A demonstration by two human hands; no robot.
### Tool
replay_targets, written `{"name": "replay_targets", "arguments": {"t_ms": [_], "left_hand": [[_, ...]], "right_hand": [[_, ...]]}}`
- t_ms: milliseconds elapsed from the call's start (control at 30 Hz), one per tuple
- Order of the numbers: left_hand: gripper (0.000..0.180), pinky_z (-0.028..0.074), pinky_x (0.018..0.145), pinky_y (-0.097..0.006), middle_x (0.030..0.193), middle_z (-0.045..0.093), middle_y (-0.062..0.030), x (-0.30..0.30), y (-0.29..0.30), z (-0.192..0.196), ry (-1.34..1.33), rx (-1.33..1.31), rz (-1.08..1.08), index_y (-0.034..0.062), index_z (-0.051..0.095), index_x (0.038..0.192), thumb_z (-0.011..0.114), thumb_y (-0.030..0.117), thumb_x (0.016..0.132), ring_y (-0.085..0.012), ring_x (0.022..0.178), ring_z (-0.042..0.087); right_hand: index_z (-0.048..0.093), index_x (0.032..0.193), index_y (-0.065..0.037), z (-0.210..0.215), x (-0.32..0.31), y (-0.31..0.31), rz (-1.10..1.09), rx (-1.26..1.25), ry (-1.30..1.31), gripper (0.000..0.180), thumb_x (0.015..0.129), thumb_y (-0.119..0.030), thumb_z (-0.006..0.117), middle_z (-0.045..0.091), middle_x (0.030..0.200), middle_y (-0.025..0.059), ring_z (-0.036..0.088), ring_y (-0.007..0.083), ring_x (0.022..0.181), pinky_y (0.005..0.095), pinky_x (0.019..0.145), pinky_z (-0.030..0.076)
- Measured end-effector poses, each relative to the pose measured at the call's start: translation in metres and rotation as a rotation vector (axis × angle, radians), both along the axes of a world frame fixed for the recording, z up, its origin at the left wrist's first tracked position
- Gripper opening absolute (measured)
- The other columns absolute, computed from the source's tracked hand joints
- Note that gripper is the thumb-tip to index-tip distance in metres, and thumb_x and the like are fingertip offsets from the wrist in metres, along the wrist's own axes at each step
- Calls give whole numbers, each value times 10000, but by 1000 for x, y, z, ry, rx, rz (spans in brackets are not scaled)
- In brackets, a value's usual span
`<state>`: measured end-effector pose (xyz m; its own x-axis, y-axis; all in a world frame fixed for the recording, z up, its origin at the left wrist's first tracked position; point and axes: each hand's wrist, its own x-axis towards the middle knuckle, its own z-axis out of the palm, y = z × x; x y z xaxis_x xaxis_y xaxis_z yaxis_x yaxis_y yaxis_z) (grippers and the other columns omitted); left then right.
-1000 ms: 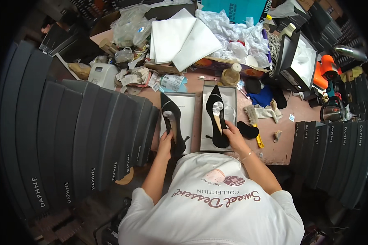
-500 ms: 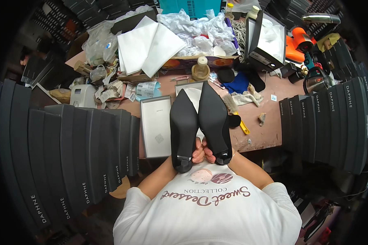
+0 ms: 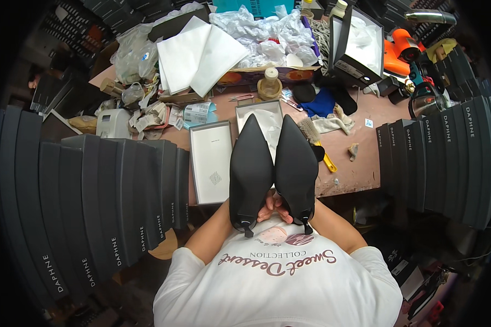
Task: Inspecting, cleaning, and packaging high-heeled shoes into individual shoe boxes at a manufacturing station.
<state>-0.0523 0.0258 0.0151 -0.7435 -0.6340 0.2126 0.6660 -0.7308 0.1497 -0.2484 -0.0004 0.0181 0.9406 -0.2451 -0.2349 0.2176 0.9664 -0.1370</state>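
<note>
Two black pointed-toe heeled shoes are held side by side before my chest, toes pointing away and heels toward me. My left hand [image 3: 267, 210] grips the left shoe [image 3: 250, 169], and my right hand [image 3: 281, 206] grips the right shoe [image 3: 296, 163]. Curled fingers show in the gap between the shoes; the rest of each hand is hidden behind them. Just beyond the toes sits an open box [image 3: 242, 111] lined with white tissue. A grey-edged box lid [image 3: 210, 182], white inside, lies left of the left shoe.
Stacks of dark shoeboxes [image 3: 106, 201] flank me on the left, with more shoeboxes [image 3: 428, 158] on the right. A yellow-handled brush [image 3: 329, 163], a bottle [image 3: 269, 84], white sheets [image 3: 202, 57], an orange heat gun-like tool [image 3: 398, 54] and a blue cloth [image 3: 317, 103] lie across the table.
Both shoes have tilted, so their heels now point more toward me and their toes sit slightly lower in view. The gap between the toes has widened, showing the tissue-lined box.
</note>
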Motion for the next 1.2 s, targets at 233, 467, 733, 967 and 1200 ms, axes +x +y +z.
{"name": "replay_targets", "arguments": {"t_ms": [233, 467, 733, 967, 1200], "left_hand": [[446, 438, 516, -300, 678, 590, -132, 1, 0, 0, -33, 0, -50, -36, 584, 1053, 461, 376, 933, -222, 564, 574], [464, 448, 510, -299, 669, 592, -133, 18, -5, -7, -103, -26, -67, -49, 590, 1041, 464, 384, 931, -227, 562, 583], [350, 479, 513, -276, 644, 598, -99, 89, -35, -2, -1215, 154, 16, -51, 654, 910, 535, 278, 923, -192, 566, 611], [602, 443, 944, -369, 1177, 612, -152, 126, -50, -26, -1901, -145, 687, 2, 476, 1342, 510, 453, 944, -259, 1112, 581], [710, 361, 1005, -501, 1270, 453, -178, 15, -116, 14, 111, 274, 566, 63, 322, 1421, 518, 497, 894, -328, 1199, 431]], "right_hand": [[509, 1123, 31, -2, 4, -4, 10, -37, -6, 413, 948, -341, 474, 602, 752, 182, 613, 314, 579, 391, 510, 499], [494, 1175, 54, -13, 0, -21, 101, -51, 16, 435, 956, -320, 466, 610, 776, 192, 632, 325, 612, 391, 532, 522], [446, 1284, 90, -13, 12, -54, 89, -41, 68, 440, 951, -195, 485, 635, 827, 184, 659, 285, 691, 345, 629, 555], [478, 1260, 89, -8, 46, -65, 65, -158, 24, 395, 956, -161, 510, 639, 827, 105, 650, 163, 765, 278, 693, 557], [623, 1132, -43, 6, 58, -51, -117, -526, 137, 244, 923, -164, 593, 650, 987, 53, 578, 85, 888, 221, 792, 479]]}}
